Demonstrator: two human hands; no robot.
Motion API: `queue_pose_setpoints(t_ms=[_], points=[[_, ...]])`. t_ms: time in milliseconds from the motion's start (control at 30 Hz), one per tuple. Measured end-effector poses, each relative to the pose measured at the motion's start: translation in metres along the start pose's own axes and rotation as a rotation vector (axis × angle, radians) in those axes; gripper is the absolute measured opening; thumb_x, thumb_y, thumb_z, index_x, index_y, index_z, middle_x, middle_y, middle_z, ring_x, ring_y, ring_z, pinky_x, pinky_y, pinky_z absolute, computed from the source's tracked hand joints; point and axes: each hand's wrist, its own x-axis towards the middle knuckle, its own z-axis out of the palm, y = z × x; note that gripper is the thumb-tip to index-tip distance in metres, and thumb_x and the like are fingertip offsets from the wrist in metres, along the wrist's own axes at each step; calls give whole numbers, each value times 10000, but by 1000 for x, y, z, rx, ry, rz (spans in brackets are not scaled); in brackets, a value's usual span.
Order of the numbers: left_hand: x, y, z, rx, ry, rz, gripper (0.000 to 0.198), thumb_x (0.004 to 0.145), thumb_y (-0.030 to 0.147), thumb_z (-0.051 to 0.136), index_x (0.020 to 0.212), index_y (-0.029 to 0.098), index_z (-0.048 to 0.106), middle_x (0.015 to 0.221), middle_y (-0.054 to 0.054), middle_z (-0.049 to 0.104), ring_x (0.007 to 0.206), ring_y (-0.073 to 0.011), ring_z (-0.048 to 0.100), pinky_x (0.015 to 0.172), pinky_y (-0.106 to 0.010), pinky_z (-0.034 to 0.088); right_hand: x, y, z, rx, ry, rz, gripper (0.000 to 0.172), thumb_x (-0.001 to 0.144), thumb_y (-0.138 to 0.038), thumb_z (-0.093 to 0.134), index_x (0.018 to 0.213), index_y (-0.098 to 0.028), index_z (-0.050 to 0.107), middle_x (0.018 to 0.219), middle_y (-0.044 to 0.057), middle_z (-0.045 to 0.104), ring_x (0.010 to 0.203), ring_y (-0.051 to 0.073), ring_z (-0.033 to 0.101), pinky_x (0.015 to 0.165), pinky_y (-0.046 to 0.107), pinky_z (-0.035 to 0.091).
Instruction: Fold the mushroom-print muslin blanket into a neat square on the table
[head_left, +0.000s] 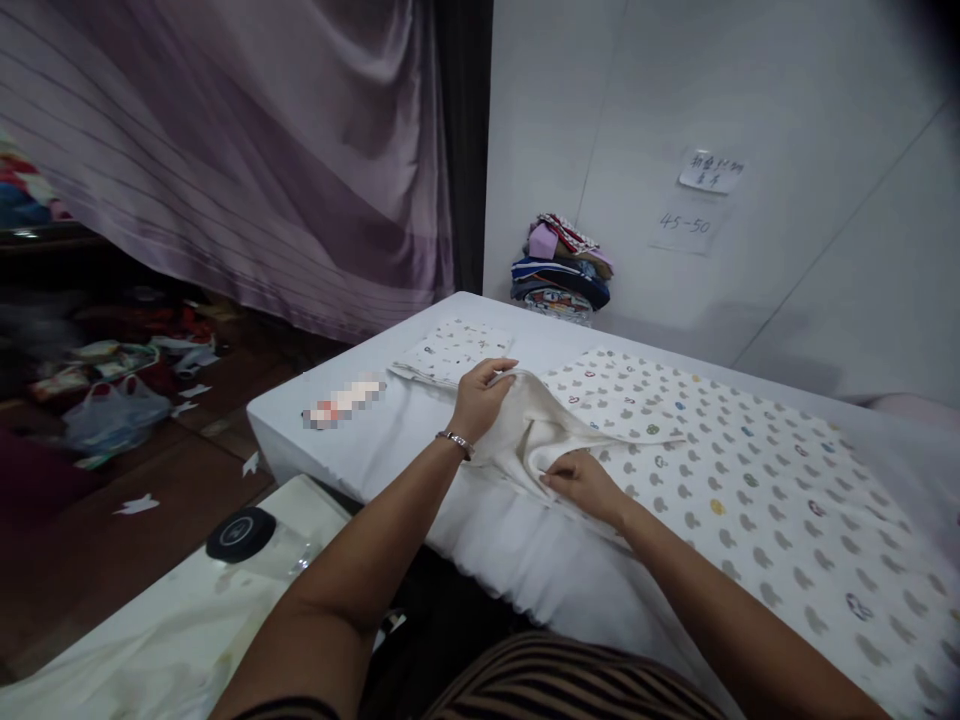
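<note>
My left hand, with a bracelet at the wrist, pinches the raised edge of a cream-white cloth. Lower and to the right, my right hand has its fingers closed on a fold of the same cloth. Between the hands the cloth is bunched and creased. A large white fabric with grey animal-head shapes lies spread to the right; whether the cloth is part of it I cannot tell. Just beyond my left hand lies a folded cloth with a small scattered print.
All this lies on a white-covered table with a blurred-out object at left. Folded textiles are stacked behind, by the wall. A black-lidded jar stands at lower left. Bags and scraps lie on the floor.
</note>
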Motion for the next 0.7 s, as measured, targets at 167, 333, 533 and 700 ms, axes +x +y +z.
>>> queue_pose_setpoints(t_ms=[167,333,533,700], points=[[-5,6,-1,7,6,47,206,740,183,581,918,194,684,941,-21,680,897,-163,603,845,-290,452,0,-17,1,529,123,15,316,783,-532,571,864,-230,615,823,6,646,725,160,585,636,263,487],[-23,8,-1,24,-50,60,206,742,191,587,922,206,686,930,-23,683,897,-166,603,847,-303,456,-17,-1,15,726,27,270,377,800,-506,581,1065,-237,582,1021,50,659,880,202,635,713,328,533],[-52,-4,-2,-12,-79,-51,232,739,233,607,962,205,666,894,-24,661,830,-150,601,774,-277,476,-47,11,35,748,103,294,455,611,-224,762,1040,-245,613,960,16,683,820,170,644,672,259,527],[-78,-3,-5,-3,-108,-198,204,733,267,622,914,178,652,804,-19,651,731,-140,590,683,-256,474,-72,8,50,670,-150,481,155,653,-295,754,736,-232,640,721,-3,672,675,152,637,638,283,526]])
